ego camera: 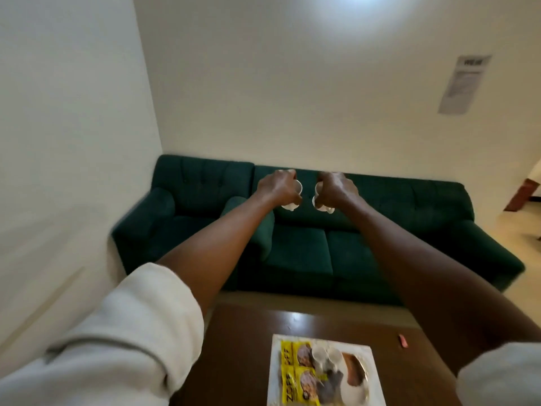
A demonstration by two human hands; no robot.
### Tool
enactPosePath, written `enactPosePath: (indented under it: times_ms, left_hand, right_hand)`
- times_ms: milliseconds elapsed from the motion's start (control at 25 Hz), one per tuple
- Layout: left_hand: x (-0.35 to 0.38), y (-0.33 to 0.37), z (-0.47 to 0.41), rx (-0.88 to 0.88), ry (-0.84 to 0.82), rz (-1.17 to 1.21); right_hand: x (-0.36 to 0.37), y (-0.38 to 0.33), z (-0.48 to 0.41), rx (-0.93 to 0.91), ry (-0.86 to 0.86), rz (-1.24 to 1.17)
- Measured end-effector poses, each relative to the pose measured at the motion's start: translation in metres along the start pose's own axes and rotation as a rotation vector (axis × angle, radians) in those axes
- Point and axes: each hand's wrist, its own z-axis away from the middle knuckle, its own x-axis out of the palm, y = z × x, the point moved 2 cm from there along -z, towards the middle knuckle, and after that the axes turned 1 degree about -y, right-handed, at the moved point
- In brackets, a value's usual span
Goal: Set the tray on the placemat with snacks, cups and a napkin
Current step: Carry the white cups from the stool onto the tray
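Both my arms stretch out ahead, raised above the green sofa. My left hand [276, 189] is closed around a small white cup [298, 187], with more white showing under the fingers. My right hand [336, 189] likewise grips a small white cup [318, 189]. Far below, at the bottom edge, a white rectangular placemat [275, 376] lies on the brown table. On it I see two yellow snack packets [288, 373], two white cups [326, 357], a grey napkin [335, 382] and a brown tray-like piece [355, 373]. The view is blurred, so details stay unclear.
A dark green sofa [307, 253] stands against the wall behind the brown wooden table [243, 341]. A small pink object [403, 340] lies on the table's right side. A paper sheet [465, 83] hangs on the wall. White wall closes in on the left.
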Motion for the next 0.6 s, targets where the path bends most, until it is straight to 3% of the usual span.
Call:
enactPosePath:
  times_ms: [280,600]
  left_hand:
    - [0.132,0.088,-0.053,-0.025,-0.135,0.021]
    - [0.372,0.095,-0.059,-0.207,-0.384,0.062]
  right_hand:
    - [0.038,0.162,-0.034,0.170,-0.098,-0.070]
    - [0.241,0.308,-0.036,0.226,-0.528,-0.080]
